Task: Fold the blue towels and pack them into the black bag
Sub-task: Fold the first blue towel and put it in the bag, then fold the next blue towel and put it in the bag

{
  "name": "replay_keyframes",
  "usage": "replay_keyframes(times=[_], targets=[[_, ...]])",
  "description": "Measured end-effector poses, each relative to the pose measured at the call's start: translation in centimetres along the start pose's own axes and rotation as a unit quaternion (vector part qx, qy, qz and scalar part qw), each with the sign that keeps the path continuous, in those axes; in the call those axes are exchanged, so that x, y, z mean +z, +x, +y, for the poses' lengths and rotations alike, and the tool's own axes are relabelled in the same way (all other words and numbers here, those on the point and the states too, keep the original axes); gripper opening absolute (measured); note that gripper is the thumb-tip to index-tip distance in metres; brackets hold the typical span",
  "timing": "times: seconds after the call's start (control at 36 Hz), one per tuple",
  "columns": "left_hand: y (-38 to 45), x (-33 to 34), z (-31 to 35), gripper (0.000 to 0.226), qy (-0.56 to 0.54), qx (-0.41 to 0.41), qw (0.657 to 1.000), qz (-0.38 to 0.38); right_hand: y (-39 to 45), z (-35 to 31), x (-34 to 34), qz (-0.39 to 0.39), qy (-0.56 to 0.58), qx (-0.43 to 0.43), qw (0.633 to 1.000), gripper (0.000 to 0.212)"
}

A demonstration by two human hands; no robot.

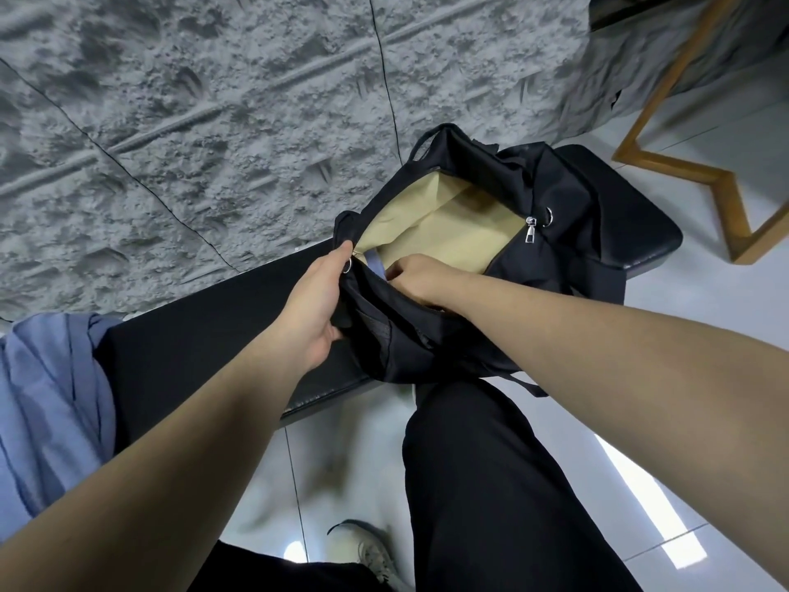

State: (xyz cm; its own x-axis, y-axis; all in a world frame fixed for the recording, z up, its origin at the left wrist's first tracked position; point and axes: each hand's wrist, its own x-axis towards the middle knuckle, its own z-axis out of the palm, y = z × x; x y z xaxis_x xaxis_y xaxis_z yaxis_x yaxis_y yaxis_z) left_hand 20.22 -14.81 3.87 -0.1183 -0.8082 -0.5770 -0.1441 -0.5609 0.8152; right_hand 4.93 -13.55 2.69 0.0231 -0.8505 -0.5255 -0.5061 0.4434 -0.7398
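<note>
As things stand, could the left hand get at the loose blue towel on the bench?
Probably yes, but not at once. The left hand grips the black bag rim, holding it open. The blue towel lies uncovered at the bench's left end with nothing between; it must release first.

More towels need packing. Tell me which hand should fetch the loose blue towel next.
Probably the left hand: the blue towel lies on its side of the bench. It must first release the black bag rim; the right hand is inside the bag.
</note>
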Motion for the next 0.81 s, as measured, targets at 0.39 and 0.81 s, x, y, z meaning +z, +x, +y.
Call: replay_keyframes(times=[0.39,0.81], targets=[[-4.8,-1.4,1.2,0.039,0.040,0.027,0.999,0.011,-6.4,-1.7,-3.2,0.188,0.072,-0.038,0.979,0.027],[-13.6,-9.1,-1.3,0.019,0.090,0.061,0.993,0.048,-14.3,-8.5,0.5,0.162,0.022,-0.107,0.981,0.026]])
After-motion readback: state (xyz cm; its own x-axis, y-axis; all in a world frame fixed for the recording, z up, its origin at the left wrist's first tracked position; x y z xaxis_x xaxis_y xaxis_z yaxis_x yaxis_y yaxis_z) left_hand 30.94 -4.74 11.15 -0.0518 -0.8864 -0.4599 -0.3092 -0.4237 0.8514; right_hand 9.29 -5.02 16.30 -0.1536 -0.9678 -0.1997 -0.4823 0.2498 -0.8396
